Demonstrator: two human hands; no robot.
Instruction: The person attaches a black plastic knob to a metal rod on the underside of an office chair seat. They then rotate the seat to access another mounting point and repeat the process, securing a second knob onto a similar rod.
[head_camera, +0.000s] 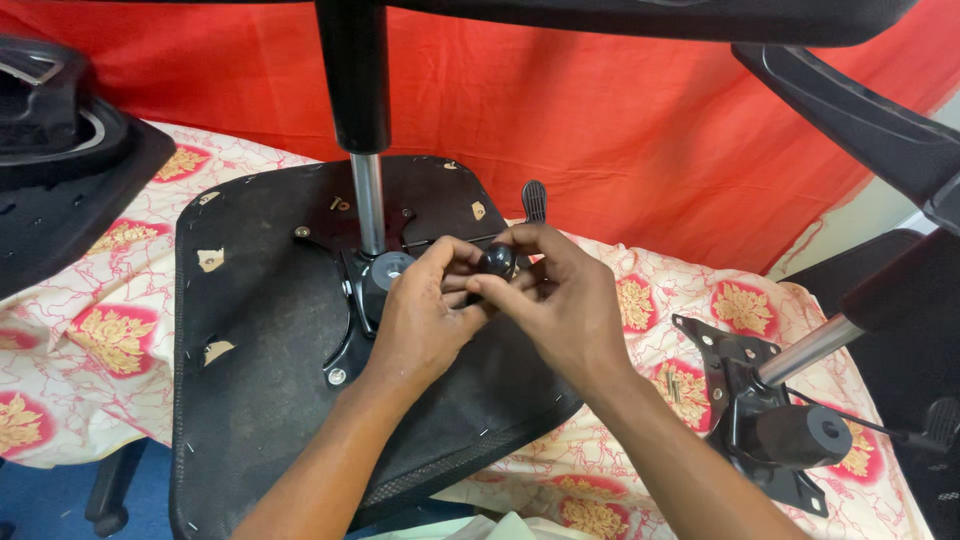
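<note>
An upturned black chair seat (260, 330) lies on a table covered with a flowered cloth (90, 330). A metal mechanism plate (350, 300) is bolted to its underside, and a chrome gas-lift column (368, 205) rises from the plate. Both hands meet just right of the column. My right hand (560, 300) pinches a round black knob (496, 260) between thumb and fingers. My left hand (425, 320) has its fingers closed around the same knob from the left. A black lever paddle (534, 200) sticks up behind the hands.
A second mechanism plate (745, 390) with a chrome column (810, 350) and a black cylinder (800, 435) lies at the right. Another black chair part (60, 150) sits at the far left. A red cloth (600, 130) hangs behind. A black arm (860, 120) crosses the upper right.
</note>
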